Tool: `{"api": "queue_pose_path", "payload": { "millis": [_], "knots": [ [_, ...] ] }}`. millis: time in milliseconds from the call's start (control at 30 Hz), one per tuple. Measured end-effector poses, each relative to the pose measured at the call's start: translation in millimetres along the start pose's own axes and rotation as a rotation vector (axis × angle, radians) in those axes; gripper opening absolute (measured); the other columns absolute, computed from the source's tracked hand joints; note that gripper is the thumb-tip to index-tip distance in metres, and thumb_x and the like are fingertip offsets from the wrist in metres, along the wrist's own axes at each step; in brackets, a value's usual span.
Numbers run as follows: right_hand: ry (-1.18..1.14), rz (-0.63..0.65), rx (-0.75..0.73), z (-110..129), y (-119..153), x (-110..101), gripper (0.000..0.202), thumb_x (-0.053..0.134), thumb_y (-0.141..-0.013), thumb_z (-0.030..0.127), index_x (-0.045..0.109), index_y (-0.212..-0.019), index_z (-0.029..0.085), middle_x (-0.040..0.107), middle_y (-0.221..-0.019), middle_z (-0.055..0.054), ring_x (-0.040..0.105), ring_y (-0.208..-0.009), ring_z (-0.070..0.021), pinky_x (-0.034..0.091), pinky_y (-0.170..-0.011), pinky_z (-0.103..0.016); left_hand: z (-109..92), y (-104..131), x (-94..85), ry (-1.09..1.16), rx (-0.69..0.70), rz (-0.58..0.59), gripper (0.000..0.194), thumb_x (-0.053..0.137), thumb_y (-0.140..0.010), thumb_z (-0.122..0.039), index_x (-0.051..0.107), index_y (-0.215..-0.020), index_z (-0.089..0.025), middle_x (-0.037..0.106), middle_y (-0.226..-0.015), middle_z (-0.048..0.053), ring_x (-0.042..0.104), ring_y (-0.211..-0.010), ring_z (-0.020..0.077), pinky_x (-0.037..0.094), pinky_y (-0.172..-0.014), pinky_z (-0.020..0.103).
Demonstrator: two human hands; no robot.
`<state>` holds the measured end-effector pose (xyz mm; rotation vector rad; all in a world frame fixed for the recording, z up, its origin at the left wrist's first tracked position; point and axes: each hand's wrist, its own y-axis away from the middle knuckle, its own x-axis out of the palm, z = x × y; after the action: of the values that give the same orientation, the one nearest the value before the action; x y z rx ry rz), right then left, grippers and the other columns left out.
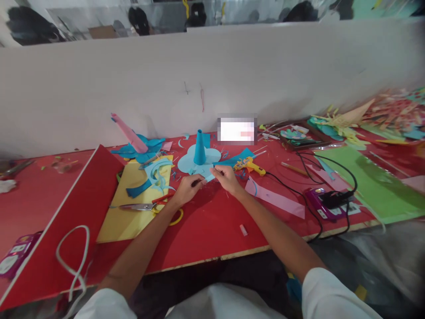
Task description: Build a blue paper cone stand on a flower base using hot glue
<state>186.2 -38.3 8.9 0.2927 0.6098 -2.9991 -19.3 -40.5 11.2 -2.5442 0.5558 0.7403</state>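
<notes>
My left hand (190, 188) and my right hand (227, 179) come together at the middle of the red table, fingers pinched. Between their fingertips is a small piece of light blue paper (210, 177), partly hidden by the fingers. Just beyond them lies a light blue paper flower shape (186, 163) with rounded petals. On it stands a darker blue paper cone (199, 149), upright and narrow at the top. To the right of the flower, a yellow glue gun (255, 167) lies on its side. Scissors (141, 207) with red and yellow handles rest left of my left hand.
Yellow sheets (114, 221) with blue scraps lie beside a raised red divider (66, 226). A pink cone (129, 134) leans on blue paper. Rightward are a pink strip (279, 201), a purple power strip (320, 203) with black cords, a green sheet (375, 181) and a tray (320, 144).
</notes>
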Motion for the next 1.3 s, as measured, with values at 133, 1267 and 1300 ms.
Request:
{"api": "queue_pose_path", "payload": {
  "millis": [133,1267,1300],
  "knots": [
    [0.015,0.005,0.022,1,-1,1,0.067,0.057,-0.089,0.076,0.025,-0.060,0.025,0.022,-0.060,0.006,0.025,-0.058,-0.0112,0.022,-0.057,-0.030,2,1,-0.7,0.023,-0.002,0.000,0.033,0.058,-0.099,-0.045,0.069,-0.084,-0.017,0.068,-0.070,0.000,0.059,-0.065,0.0132,0.045,-0.067,0.025],
    [0.775,0.054,-0.280,-7,6,-6,0.053,0.029,-0.113,0.047,0.059,-0.076,0.022,0.069,-0.080,-0.008,0.062,-0.075,-0.0207,0.036,-0.068,-0.031,15,1,1.3,0.086,-0.080,-0.235,0.036,0.055,-0.097,-0.052,0.062,-0.088,-0.018,0.061,-0.077,0.000,0.053,-0.074,0.0151,0.041,-0.071,0.027],
    [0.798,0.048,-0.295,-7,6,-6,0.053,0.029,-0.113,0.046,0.060,-0.078,0.022,0.070,-0.082,-0.008,0.063,-0.079,-0.0214,0.038,-0.070,-0.031,16,1,1.2,0.083,-0.081,-0.237,0.036,0.055,-0.097,-0.052,0.062,-0.087,-0.018,0.060,-0.076,0.000,0.052,-0.072,0.0149,0.040,-0.070,0.027]
  ]
}}
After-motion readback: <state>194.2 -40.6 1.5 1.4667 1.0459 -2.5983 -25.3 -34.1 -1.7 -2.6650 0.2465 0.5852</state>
